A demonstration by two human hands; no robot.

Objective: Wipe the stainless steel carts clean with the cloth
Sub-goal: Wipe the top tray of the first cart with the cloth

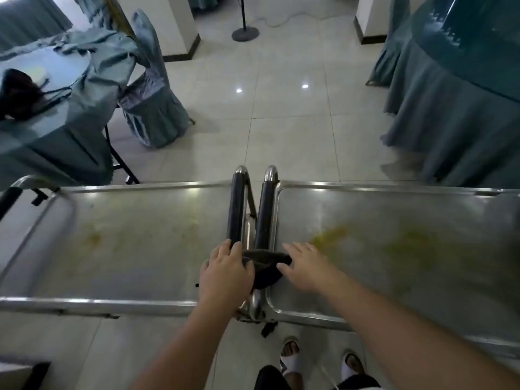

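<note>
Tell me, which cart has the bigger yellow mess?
The right cart: its yellow smear is bright and wide; the left cart shows only faint spots.

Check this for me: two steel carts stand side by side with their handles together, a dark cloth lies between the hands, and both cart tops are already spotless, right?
Not quite. The head view shows yellowish stains on the left cart and the right cart. The rest holds: handles together, dark cloth between the left hand and right hand.

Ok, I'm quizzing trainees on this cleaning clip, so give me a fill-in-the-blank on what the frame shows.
1. The dark cloth lies between the two ____.
2. The yellow stain is heavier on the cart to the person's ____.
3. The left hand grips the cloth, while the right hand has ____ fingers.

Missing words: hands; right; straight
</note>
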